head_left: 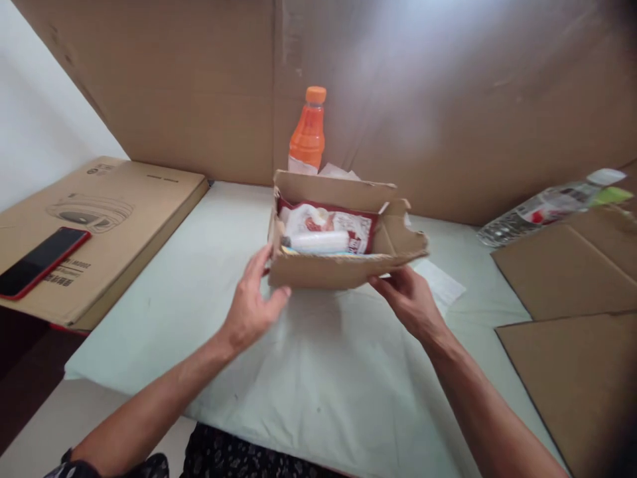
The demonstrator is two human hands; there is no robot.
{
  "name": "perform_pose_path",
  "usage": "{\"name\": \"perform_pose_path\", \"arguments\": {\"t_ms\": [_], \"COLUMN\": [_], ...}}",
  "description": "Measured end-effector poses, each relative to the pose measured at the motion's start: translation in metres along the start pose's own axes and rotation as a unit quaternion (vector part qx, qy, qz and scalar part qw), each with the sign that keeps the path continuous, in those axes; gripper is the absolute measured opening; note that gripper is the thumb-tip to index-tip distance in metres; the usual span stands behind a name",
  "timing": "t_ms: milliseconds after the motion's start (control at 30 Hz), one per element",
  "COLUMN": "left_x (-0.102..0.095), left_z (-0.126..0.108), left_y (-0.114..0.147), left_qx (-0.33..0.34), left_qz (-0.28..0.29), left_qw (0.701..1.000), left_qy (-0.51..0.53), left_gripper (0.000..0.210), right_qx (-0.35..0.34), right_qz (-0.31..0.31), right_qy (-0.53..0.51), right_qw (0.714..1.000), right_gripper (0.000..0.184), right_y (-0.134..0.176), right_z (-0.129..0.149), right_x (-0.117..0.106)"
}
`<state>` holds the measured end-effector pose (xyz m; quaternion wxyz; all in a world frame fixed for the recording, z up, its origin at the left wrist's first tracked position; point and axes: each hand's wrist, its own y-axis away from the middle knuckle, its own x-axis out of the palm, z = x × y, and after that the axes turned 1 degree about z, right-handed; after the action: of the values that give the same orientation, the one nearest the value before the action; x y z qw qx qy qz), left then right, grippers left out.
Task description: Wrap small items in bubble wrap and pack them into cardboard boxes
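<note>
A small open cardboard box (313, 272) stands on the cloth-covered table, its right end flap spread outward. Inside it lie a red and white printed packet (348, 226) and, in front, a clear plastic-looking roll or tube (318, 241); what lies beneath them is hidden. My left hand (253, 302) is at the box's left end, fingers stretched along its side and thumb held apart. At the lower right, my right hand (411, 299) has its fingers closed at the underside of the right flap, some of them hidden by the cardboard.
Behind the box stands an orange drink bottle (307, 136). A clear bottle (542, 209) leans at the right beside cardboard flaps (572, 265). On the left, a phone (42, 261) rests on a flat carton (124, 219). White paper (440, 282) lies by my right hand. Tall cardboard (199, 86) borders the back.
</note>
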<state>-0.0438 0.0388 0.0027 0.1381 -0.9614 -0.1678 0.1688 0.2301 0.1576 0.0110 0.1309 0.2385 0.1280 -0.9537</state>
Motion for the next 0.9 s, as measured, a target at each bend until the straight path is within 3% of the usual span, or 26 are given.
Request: {"name": "perform_pose_path", "arguments": {"t_ms": [67,167,300,400,500,633,767,900], "left_x": [0.000,-0.021,-0.061,-0.076,-0.079,-0.079,-0.098,-0.147], "left_z": [-0.007,-0.004,0.007,0.020,0.037,0.057,0.069,0.078], "left_y": [0.041,0.094,0.123,0.112,0.087,0.060,0.045,0.014], "left_qx": [-0.009,-0.069,-0.109,-0.097,-0.089,-0.067,-0.049,-0.055], "left_qz": [0.002,-0.067,-0.082,-0.083,-0.047,-0.007,-0.078,-0.223], "left_qw": [0.999,0.989,0.980,0.983,0.991,0.997,0.995,0.968], "left_qy": [-0.038,-0.112,-0.145,-0.128,-0.091,-0.040,-0.043,-0.101], "left_gripper": [0.072,0.068,0.069,0.098,0.124,0.130,0.126,0.122], "right_qx": [0.007,-0.020,-0.078,-0.077,-0.047,-0.021,-0.047,-0.158], "right_qz": [0.013,0.081,0.119,0.110,0.110,0.102,0.108,0.173], "right_qy": [-0.023,-0.057,-0.085,-0.068,-0.044,-0.038,-0.058,-0.120], "right_qw": [1.000,0.995,0.986,0.989,0.992,0.994,0.991,0.965], "right_gripper": [0.031,0.031,0.036,0.043,0.048,0.051,0.052,0.069], "right_y": [0.020,0.029,0.015,0.014,0.025,0.028,-0.018,-0.099], "right_z": [-0.004,0.006,0.025,0.022,0.008,0.003,0.029,0.081], "right_x": [-0.004,0.023,0.057,0.057,0.057,0.079,0.122,0.187]}}
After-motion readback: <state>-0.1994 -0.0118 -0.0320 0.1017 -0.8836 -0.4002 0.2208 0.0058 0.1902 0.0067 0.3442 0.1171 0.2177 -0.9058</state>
